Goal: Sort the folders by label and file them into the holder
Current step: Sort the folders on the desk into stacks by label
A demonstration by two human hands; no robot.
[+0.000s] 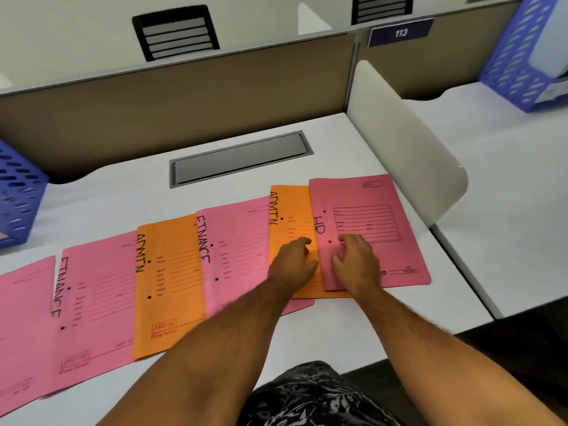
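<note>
Six folders lie fanned across the white desk (pixel 129 192) in front of me, overlapping L to R. Far L a pink one (pixel 21 327) w/ no label I can read, cut by the frame edge. Next, the pink FINANCE folder (pixel 101 299), then the orange ADMIN folder (pixel 167 281) on top of its R edge. After that a 2nd pink FINANCE folder (pixel 236 241), a 2nd orange ADMIN folder (pixel 292 213), and at far R the pink HR folder (pixel 368 210), which sits on top of that orange one.

My left hand (pixel 292 262) rests palm down on the 2nd orange ADMIN folder, fingers loosely curled, fingertips just beside the HR folder's spine edge; not pinching anything. My right hand (pixel 358 262) lies flat on the lower part of the HR folder, fingers a bit spread and bent, tips pressing the cover near the punch holes. Can't tell if the thumb is hooked under the edge.

Blue mesh holder (pixel 18 198) stands at the far L edge of the desk, well apart from both hands. Another blue mesh holder (pixel 519 56) is on the neighbouring desk at upper R, past the white divider (pixel 408 142). Grey cable hatch (pixel 239 158) sits in the desk behind the folders. Sign reading 113 (pixel 401 32) on the back partition.
</note>
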